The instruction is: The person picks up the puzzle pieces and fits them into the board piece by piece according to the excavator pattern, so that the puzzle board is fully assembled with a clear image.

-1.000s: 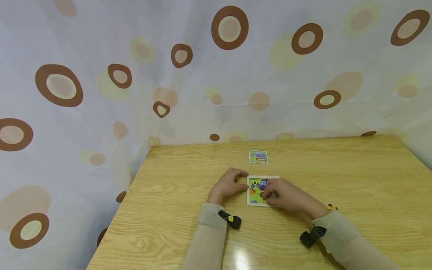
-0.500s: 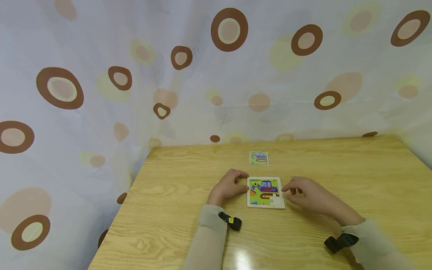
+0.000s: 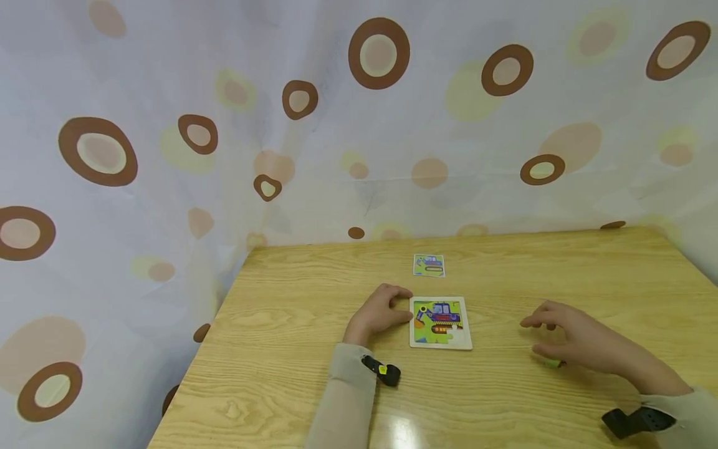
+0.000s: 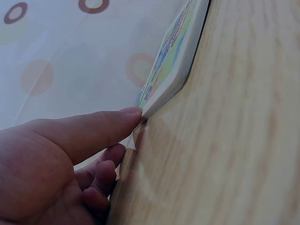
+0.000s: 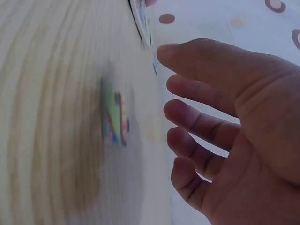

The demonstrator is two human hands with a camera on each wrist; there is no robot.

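A square jigsaw board [image 3: 412,337] with a pale frame lies flat on the table, showing a blue and purple digger on green. Its lower right corner is a bare pale area with a knobbed outline. My left hand [image 3: 381,315] touches the board's left edge, thumb and index finger apart; up close, the thumb [image 4: 108,126] meets the frame's side. To the board's right, my right hand [image 3: 583,340] hovers, fingers loosely bent and spread, holding nothing. A loose puzzle piece [image 5: 114,112], green with red and blue, lies under it, mostly hidden by the hand in the head view.
Behind the board lies a small picture card [image 3: 429,265] with the same digger. The wood table [image 3: 303,280] ends at a white curtain [image 3: 314,206] with brown and yellow circles at the back and left. Each wrist carries a black camera strap.
My right hand has left the board and moved right, over the loose piece. The board's lower right, earlier covered by that hand, now shows. My left hand has stayed at the edge.
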